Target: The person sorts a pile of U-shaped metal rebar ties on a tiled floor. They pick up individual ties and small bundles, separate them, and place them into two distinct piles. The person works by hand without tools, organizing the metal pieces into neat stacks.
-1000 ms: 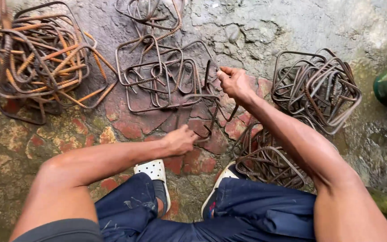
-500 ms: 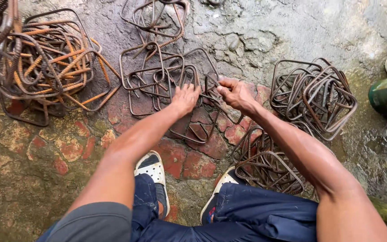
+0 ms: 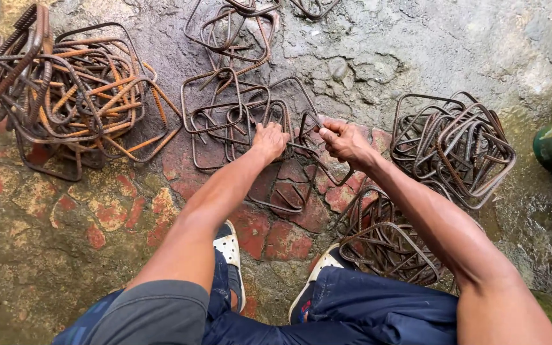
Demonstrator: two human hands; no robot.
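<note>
Head cam: left hand (image 3: 269, 140) is closed on bent metal rings (image 3: 237, 121) lying on the ground (image 3: 416, 45) in front of the knees. Right hand (image 3: 343, 140) pinches one ring's wire (image 3: 311, 118) w/ closed fingers. Rusty pile (image 3: 65, 96) sits far left, another pile (image 3: 455, 147) just right of the arm. White shoes (image 3: 231, 246) below.

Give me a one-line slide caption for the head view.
Both hands, left hand and right hand, grip bent rebar stirrups on the ground between rusty piles.
</note>
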